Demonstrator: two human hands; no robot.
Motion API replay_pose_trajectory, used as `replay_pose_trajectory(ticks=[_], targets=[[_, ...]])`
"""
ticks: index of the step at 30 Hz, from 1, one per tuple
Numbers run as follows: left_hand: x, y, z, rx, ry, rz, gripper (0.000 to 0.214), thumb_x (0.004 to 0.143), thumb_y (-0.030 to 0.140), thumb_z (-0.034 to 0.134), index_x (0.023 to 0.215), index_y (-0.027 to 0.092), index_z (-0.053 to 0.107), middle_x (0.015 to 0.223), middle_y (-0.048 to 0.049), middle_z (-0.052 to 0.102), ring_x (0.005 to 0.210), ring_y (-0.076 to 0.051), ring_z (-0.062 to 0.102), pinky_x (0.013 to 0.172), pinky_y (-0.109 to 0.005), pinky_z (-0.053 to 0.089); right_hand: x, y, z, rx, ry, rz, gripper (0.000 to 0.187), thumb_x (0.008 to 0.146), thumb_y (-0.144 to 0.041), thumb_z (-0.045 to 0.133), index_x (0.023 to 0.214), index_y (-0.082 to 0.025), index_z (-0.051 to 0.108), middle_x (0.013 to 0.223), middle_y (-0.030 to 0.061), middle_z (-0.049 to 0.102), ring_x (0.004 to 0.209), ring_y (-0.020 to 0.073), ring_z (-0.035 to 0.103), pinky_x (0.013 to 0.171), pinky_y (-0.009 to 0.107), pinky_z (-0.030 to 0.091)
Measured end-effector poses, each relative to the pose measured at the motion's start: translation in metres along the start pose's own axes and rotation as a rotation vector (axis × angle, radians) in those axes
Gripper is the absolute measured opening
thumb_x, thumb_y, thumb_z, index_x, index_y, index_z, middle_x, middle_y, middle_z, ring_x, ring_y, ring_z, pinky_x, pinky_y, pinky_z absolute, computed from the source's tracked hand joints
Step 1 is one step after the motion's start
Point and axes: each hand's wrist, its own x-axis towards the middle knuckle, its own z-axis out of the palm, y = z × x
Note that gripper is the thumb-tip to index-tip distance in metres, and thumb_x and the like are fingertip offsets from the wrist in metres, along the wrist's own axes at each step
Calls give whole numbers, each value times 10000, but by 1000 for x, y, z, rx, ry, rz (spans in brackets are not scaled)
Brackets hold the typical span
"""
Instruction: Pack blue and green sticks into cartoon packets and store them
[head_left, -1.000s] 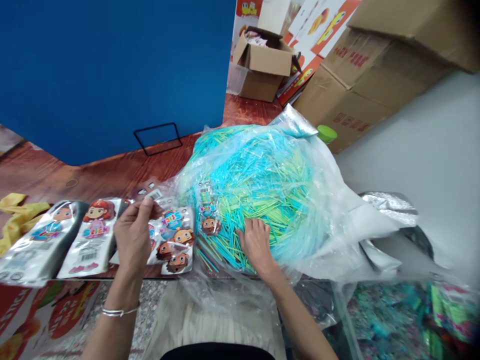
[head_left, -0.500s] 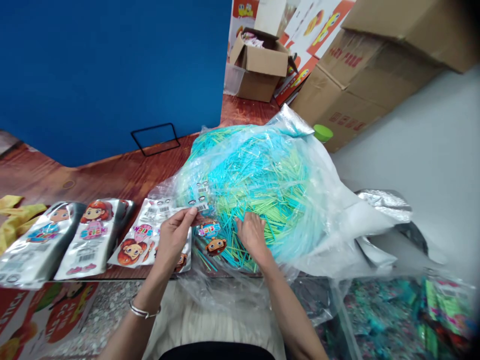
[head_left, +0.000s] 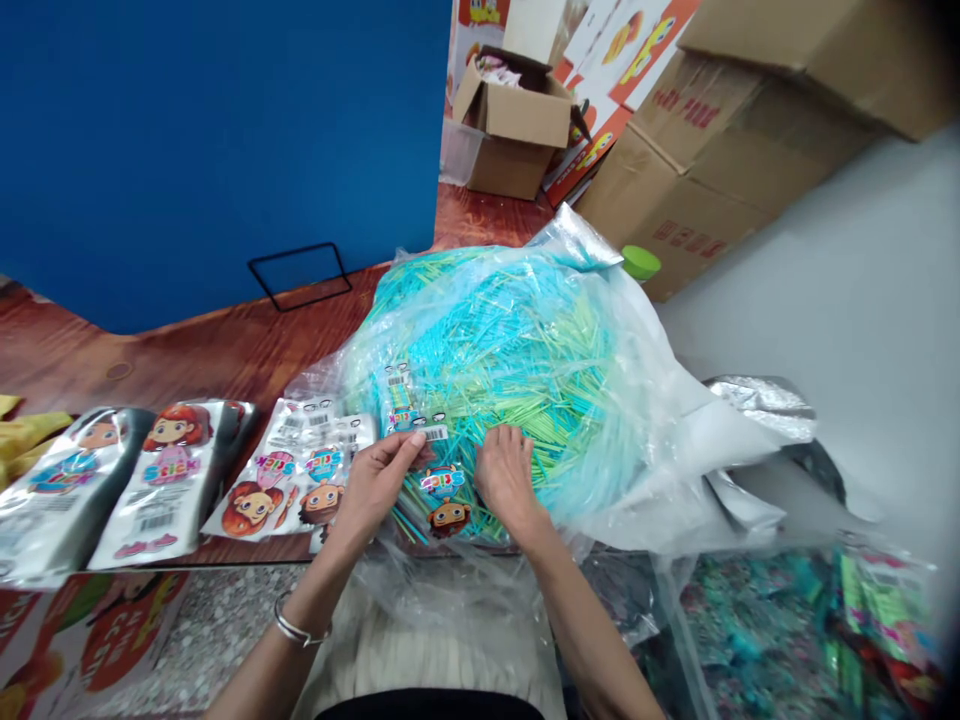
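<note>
Your left hand [head_left: 379, 480] pinches the top of a small packet [head_left: 444, 492] between thumb and fingers. The packet has a cartoon face and bright letters on it. It lies on the near edge of a big heap of sticks [head_left: 517, 340], thin ones in blue and green. Your right hand [head_left: 506, 475] is just beside the packet, on its right. Its fingers curl down onto the sticks. You cannot tell if it is holding any sticks or only touching them.

The sticks sit inside a big clear bag [head_left: 660, 400] that is open and spread out on the table [head_left: 225, 345]. To the left of your left hand lies a small pile of packets [head_left: 300, 470]. Further left are two more packets [head_left: 161, 470], side by side. A yellow cloth [head_left: 19, 435] peeks in at the far left edge.

You wear a thin bracelet [head_left: 296, 630] on your left wrist. Behind the table is a blue wall [head_left: 225, 130]. Brown boxes [head_left: 712, 130] stand at the back right, with a green lid [head_left: 640, 262] near them. A silver bag [head_left: 757, 400] lies to the right of the clear bag.
</note>
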Motion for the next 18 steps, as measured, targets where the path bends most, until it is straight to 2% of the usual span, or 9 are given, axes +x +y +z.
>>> replay_pose_trajectory(ticks=[5, 10, 14, 18], targets=[[1, -5, -8, 0, 34, 2, 304, 736, 460, 631, 784, 168, 701, 705, -12, 701, 708, -177, 622, 702, -264, 458, 1, 2, -12, 13, 13, -16, 206, 900, -203, 388, 924, -115, 572, 970, 151, 578, 926, 279, 473, 793, 408, 343], [3, -5, -10, -11, 31, 0, 280, 752, 440, 621, 740, 169, 693, 691, 5, 680, 684, -147, 587, 686, -236, 425, 2, 24, -29, 98, -39, 3, 241, 925, -265, 355, 897, -139, 559, 942, 139, 590, 918, 270, 497, 764, 384, 351], [6, -5, -7, -135, 20, -38, 261, 738, 429, 638, 701, 173, 679, 642, 14, 654, 616, -122, 559, 653, -227, 415, 0, 44, -30, 239, -119, 51, 207, 933, -218, 332, 896, -146, 522, 835, 87, 619, 815, 217, 558, 716, 325, 379], [11, -3, -5, -254, -6, -59, 267, 728, 429, 645, 658, 172, 658, 619, 7, 633, 581, -111, 541, 620, -221, 419, -4, 53, -26, 325, -121, -58, 200, 926, -201, 338, 980, -146, 522, 886, 78, 636, 855, 198, 574, 763, 304, 404]])
